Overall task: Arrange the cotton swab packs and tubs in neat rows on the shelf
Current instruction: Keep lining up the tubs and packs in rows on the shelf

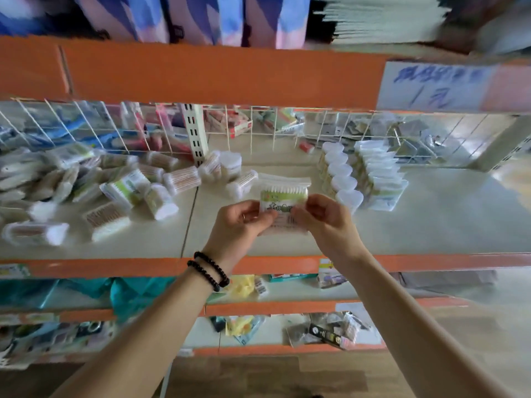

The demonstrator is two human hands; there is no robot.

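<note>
A flat clear cotton swab pack with a green label hangs above the cream shelf, held between both hands. My left hand pinches its left lower edge; my right hand pinches its right lower edge. To the right stand a row of white-lidded tubs and a row of upright packs. On the left lies a loose heap of packs and tubs, tipped at all angles.
A white wire grid backs the shelf, with a slotted upright post in it. An orange beam of the shelf above hangs over the top. The orange front lip runs below my wrists. Lower shelves hold mixed goods.
</note>
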